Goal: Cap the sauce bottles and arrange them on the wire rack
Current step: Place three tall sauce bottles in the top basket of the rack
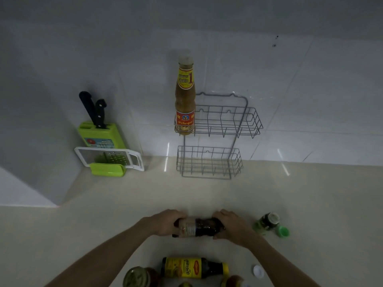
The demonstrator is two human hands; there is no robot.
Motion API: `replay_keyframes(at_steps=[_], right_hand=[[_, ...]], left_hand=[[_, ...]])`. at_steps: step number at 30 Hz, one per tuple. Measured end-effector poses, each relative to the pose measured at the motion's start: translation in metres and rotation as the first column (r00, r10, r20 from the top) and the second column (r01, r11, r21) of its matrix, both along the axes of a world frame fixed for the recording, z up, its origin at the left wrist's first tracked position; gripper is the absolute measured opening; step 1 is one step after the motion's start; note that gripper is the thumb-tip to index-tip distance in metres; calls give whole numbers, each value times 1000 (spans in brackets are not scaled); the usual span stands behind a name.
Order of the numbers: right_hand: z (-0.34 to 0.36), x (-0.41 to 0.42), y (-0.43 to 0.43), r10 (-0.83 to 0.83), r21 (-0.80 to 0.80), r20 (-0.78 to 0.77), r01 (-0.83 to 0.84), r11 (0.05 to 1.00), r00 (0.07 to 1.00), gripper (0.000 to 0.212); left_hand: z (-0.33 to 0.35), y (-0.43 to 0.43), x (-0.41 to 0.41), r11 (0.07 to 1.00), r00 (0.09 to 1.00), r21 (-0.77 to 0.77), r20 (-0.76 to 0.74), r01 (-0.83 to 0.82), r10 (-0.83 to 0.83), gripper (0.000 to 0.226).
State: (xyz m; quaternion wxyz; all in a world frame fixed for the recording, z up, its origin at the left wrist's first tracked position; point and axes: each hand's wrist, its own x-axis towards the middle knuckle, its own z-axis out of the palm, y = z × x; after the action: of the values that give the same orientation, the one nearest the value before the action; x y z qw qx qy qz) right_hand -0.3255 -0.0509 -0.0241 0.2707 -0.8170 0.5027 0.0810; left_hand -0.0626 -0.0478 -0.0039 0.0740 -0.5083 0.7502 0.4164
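A pale counter (103, 224) runs under a wall of big white tiles (310, 90). The room is dim.

Far left, by the wall, a green knife block (103, 135) holds two black-handled knives (94, 109). In front of it leans a white grater (109, 159) with a green base.

In the middle, a wire rack (217, 135) with two baskets stands against the wall. A tall bottle of yellow-brown sauce (185, 94) stands upright in the left end of the top basket. The bottom basket has nothing in it.

Near the front, the left hand (165, 222) wraps around the bottom end of a dark sauce bottle (199, 226). The bottle lies sideways between both hands, over the counter. It has a pale label. The right hand (232, 226) grips the neck end, so I cannot see the top.

Closer still, a dark bottle with a yellow label (192, 270) lies on its side. A jar with a metal lid (136, 277) sits at its left.

To the right stand a small green bottle (267, 221), a green cap (283, 232) just beside it, and a white cap (258, 271).
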Motion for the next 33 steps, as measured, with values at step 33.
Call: replay_keyframes(at_steps=[33], right_hand=[[175, 62, -46, -584, 557, 801, 523, 645, -133, 53]], left_hand=[[107, -15, -34, 585, 758, -516, -580, -626, 300, 70]])
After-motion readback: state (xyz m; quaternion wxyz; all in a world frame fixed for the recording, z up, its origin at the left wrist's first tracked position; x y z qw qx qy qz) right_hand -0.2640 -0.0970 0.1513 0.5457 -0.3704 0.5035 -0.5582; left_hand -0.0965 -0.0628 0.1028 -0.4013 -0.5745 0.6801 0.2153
